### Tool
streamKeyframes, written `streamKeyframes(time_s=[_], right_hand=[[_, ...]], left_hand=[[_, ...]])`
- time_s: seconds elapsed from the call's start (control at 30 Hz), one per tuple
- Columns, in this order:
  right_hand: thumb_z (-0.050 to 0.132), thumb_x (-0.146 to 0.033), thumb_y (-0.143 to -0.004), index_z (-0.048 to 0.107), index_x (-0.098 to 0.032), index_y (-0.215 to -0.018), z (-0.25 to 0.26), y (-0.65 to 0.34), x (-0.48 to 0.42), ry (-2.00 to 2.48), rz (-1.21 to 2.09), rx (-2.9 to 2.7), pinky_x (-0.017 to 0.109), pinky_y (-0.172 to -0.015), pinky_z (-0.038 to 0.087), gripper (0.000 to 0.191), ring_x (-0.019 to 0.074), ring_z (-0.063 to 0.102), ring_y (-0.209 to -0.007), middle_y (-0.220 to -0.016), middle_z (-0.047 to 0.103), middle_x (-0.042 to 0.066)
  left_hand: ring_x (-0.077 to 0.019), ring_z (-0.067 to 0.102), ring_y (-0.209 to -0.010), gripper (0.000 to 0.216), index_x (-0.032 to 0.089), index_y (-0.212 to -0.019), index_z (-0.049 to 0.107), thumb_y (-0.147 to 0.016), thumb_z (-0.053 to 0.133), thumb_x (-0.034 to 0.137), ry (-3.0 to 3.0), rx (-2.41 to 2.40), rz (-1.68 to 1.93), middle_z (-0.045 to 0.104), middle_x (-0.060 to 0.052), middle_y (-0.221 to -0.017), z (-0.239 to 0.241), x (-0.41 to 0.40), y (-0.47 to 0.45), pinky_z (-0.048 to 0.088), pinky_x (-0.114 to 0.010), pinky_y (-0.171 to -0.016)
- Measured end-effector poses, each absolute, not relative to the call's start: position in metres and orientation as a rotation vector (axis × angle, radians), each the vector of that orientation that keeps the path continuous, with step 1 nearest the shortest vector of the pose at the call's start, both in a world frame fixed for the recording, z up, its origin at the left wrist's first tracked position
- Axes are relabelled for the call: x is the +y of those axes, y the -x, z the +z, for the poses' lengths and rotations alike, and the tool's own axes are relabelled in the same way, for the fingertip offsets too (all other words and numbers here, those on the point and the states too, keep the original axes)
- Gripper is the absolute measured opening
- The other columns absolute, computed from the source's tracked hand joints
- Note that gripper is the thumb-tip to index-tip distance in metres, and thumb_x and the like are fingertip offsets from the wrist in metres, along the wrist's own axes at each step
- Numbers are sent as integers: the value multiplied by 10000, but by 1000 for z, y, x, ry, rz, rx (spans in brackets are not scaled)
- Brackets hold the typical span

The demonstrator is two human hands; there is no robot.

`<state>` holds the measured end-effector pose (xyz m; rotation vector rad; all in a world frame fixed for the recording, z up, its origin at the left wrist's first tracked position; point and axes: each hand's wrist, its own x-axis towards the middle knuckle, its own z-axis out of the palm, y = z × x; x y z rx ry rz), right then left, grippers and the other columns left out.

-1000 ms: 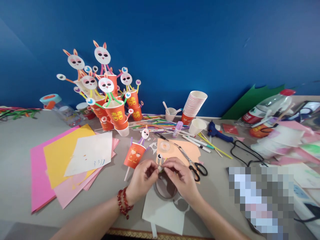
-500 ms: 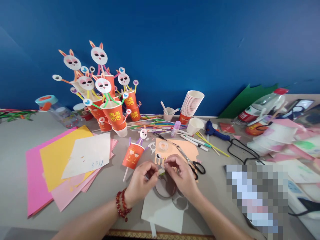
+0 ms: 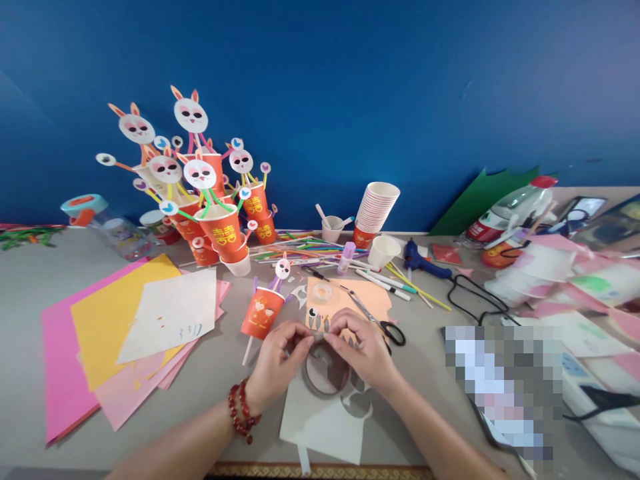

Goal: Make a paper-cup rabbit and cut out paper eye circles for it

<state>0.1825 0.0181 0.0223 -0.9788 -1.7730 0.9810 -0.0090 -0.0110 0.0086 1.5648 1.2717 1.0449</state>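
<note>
My left hand (image 3: 280, 357) and my right hand (image 3: 364, 347) meet over the front middle of the table, both with fingertips pinched. Between them is a small pale piece (image 3: 320, 336), mostly hidden by the fingers. Just below it lies a dark ring (image 3: 327, 392) that looks like a tape roll, over a white paper sheet (image 3: 320, 427) with cut-out edges. An orange paper cup with a small rabbit head (image 3: 261, 312) leans on a stick left of my hands. Behind my fingers is an orange paper sheet (image 3: 345, 293) with scissors (image 3: 367, 310) across it.
Rabbit-topped cups (image 3: 220, 230) stand stacked at the back left. Coloured paper (image 3: 65, 373) lies at left. Paper cups (image 3: 377, 207), sticks, markers (image 3: 385, 283), a glue stick (image 3: 347, 259) and a glue gun (image 3: 425, 263) sit behind. A bottle (image 3: 495, 217) and painted cups (image 3: 535, 273) crowd the right.
My fingertips have drawn close together around the small piece, which now shows less between them. The view has shifted slightly, so the table's things sit a little further left.
</note>
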Motion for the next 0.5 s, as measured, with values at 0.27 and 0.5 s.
streamKeyframes(time_s=[0.27, 0.5], right_hand=[[594, -212, -823, 579, -215, -726, 6, -232, 54, 1484, 537, -1933, 297, -645, 437, 98, 204, 585, -731, -750, 634, 24], [550, -152, -878, 594, -202, -780, 11, -222, 46, 1516, -40, -2224, 359, -766, 411, 118, 255, 552, -851, -878, 646, 91]], left_hand=[[-200, 578, -856, 90, 197, -940, 601, -895, 528, 226, -2064, 1156, 890, 631, -67, -941, 16, -15, 12, 462, -310, -777], [-259, 533, -918, 299, 189, -846, 594, -784, 687, 466, -2419, 1012, 628, 602, -78, -969, 17, -22, 8, 411, -383, -808]])
